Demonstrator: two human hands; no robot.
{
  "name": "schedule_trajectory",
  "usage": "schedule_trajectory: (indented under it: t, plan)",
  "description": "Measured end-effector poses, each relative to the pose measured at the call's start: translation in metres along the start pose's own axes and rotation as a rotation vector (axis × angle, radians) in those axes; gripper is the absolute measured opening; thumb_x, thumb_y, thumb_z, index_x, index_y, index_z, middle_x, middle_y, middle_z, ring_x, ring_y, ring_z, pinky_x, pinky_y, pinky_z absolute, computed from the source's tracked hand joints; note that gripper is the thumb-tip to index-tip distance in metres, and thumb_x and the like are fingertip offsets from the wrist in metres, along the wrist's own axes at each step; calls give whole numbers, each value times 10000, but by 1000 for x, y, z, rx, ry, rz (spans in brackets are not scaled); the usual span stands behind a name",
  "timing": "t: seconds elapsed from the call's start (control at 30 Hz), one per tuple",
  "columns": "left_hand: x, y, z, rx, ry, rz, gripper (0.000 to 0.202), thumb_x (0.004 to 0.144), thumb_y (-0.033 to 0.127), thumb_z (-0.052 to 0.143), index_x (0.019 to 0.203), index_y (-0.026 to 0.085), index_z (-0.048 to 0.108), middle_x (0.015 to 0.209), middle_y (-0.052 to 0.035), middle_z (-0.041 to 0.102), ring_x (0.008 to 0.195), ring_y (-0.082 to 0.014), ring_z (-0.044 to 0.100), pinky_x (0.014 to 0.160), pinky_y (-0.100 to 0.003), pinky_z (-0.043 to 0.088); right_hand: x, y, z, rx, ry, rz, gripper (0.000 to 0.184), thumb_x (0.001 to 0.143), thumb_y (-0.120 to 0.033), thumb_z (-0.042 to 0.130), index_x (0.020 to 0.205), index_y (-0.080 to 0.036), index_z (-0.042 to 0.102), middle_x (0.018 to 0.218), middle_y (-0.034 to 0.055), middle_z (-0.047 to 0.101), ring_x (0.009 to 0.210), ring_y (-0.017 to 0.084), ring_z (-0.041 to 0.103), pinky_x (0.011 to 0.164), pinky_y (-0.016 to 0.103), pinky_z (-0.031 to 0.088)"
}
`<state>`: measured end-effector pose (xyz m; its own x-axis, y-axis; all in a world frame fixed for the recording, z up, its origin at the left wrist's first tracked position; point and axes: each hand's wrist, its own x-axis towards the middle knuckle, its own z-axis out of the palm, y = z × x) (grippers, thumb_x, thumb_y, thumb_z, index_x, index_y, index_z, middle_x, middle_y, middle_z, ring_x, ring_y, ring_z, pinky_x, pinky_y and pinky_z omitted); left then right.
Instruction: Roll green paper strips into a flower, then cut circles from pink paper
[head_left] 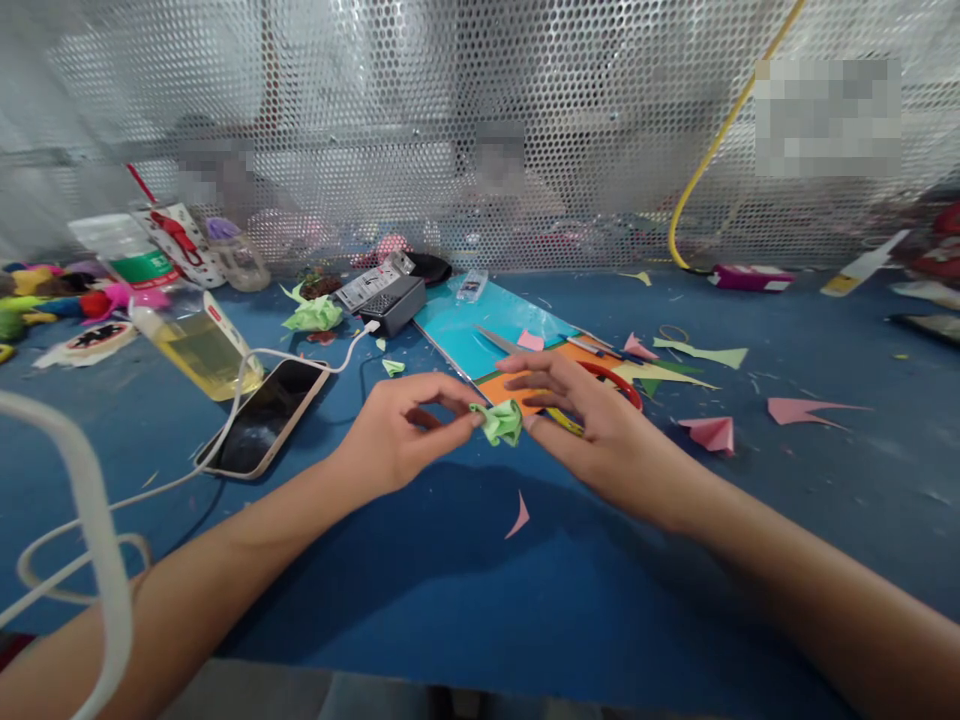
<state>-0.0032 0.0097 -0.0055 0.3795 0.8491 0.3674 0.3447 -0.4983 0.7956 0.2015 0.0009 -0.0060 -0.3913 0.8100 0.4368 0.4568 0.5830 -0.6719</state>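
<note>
A small green folded paper flower (501,423) is held above the blue table (450,590). My left hand (409,428) pinches its left edge between thumb and fingertips. On the other side, my right hand (581,420) has its fingers apart, its thumb close to the flower's right edge; whether it touches I cannot tell. Behind my right hand lie red-and-yellow-handled scissors (611,382), partly covered by it. They rest on orange paper (517,390) and a cyan sheet (495,310). Below the flower is a pink paper scrap (519,515).
A phone (270,415) and a white cable (180,480) lie at left, near a tilted bottle of yellow liquid (195,345). Another crumpled green paper piece (315,313) lies beyond. Pink folded paper (711,434) and a glue bottle (862,265) are at right. A perforated metal screen (450,90) stands behind.
</note>
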Motion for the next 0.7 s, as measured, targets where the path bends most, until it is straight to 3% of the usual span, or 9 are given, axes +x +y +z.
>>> schedule_trajectory:
  t: [0.13,0.3,0.5,0.6,0.7]
  plan:
    - [0,-3,1,-7,84,48,103,788,261,657,840,172,670,866,-39,689,761,-114,636,557,-156,497,-1,-4,-1,217,-104,149,420,763,-70,491,1151,-230,480,1154,68,602,941,178,654,827,356,537]
    - [-2,1,0,17,40,117,88,774,214,657,849,168,660,938,-61,671,805,-130,636,568,-173,523,0,-8,0,431,-97,168,239,824,-195,549,1059,-225,520,1041,45,634,865,170,670,758,332,563]
    - [-2,5,-2,-2,-15,93,176,869,236,520,926,161,668,953,-78,694,859,-157,647,662,-230,552,4,-7,-3,402,-120,185,156,823,-206,565,977,-226,556,993,32,658,900,177,660,777,336,567]
    - [1,2,-2,18,-11,30,169,839,302,594,888,162,673,859,-49,706,776,-136,650,618,-203,531,5,-8,-6,382,-158,186,156,825,-204,557,980,-219,558,977,30,666,897,169,662,786,324,567]
    - [3,-1,-2,34,-65,51,172,773,289,679,890,164,658,873,-42,690,785,-132,643,608,-195,525,6,-9,-6,397,-177,194,174,814,-205,570,988,-209,560,978,32,676,906,167,669,795,312,569]
